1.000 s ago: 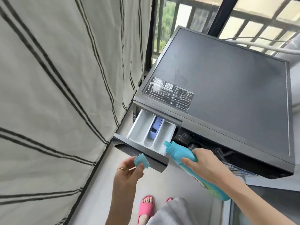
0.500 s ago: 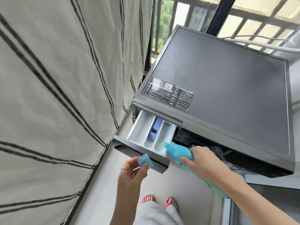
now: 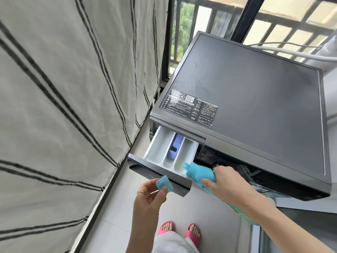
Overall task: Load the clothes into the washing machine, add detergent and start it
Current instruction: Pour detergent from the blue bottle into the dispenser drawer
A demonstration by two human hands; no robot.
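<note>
The dark grey washing machine (image 3: 255, 106) stands on the right with its white detergent drawer (image 3: 156, 148) pulled out at the front left. My right hand (image 3: 224, 181) grips a teal detergent bottle (image 3: 198, 173), tilted with its open neck over the drawer's right compartment, where pale liquid lies. My left hand (image 3: 149, 198) pinches the bottle's teal cap (image 3: 164, 183) just below the drawer front. The drum door and the clothes are hidden below the machine's top.
A large striped pale cloth (image 3: 63, 106) hangs along the left, close to the drawer. Behind the machine are a dark balcony railing (image 3: 215, 19) and a grey hose (image 3: 291, 53). My feet in pink slippers (image 3: 179, 230) stand on the pale tiled floor.
My right hand has tipped the bottle further, bringing its neck up over the drawer's right compartment. My left hand with the cap has barely moved.
</note>
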